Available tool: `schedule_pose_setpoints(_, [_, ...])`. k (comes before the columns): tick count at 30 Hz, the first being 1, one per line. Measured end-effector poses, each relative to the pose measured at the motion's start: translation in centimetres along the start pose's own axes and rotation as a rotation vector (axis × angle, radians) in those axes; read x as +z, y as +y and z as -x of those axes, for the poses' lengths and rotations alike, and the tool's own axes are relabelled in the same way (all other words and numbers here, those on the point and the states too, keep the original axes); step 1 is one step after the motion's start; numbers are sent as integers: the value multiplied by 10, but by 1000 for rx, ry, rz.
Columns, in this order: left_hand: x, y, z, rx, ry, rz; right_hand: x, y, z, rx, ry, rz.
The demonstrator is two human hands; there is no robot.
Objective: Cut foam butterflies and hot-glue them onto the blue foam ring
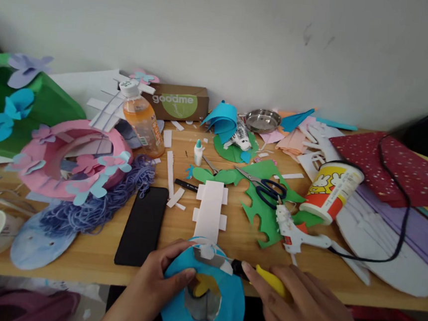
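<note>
My left hand (162, 281) grips the left side of a blue paper ring (229, 309), its thumb pressed on the front. The ring has a round opening in the middle, with grey and yellow showing through. My right hand (298, 305) is closed around a yellow-handled tool (273, 281) with a black collar and a thin shaft; its exact kind is unclear. The tool's tip lies across the ring's top edge, by a small white piece (206, 252). Just behind the ring lies a white paper strip (210, 205) with side tabs.
A black phone (141, 225) lies left of the strip. To the right are scissors (269, 191), green paper scraps (264, 225), a white glue gun (297, 233) with its cord and a tilted paper cup (332, 190). Behind stand a glue bottle (198, 154) and a drink bottle (142, 119).
</note>
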State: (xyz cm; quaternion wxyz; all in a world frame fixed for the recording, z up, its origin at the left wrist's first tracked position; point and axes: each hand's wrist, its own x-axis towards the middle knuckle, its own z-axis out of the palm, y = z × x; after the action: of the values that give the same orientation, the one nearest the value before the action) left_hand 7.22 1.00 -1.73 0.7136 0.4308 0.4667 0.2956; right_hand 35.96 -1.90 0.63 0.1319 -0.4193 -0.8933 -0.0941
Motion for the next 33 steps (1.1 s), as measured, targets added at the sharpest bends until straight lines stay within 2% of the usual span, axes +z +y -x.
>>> schedule_pose_setpoints(12, [1,-4,0,-10,38,38,1,0,-5,-19,-51,7])
schedule_pose_setpoints(19, [3,-4,3,-20,70,28,-1,0,-4,-23,-18,13])
schedule_pose_setpoints(27, [0,-8,2,-50,80,4,2,1,10,-8,-101,42])
schedule_pose_setpoints(33, [0,-6,2,-41,68,-15,2,3,18,0,-107,37])
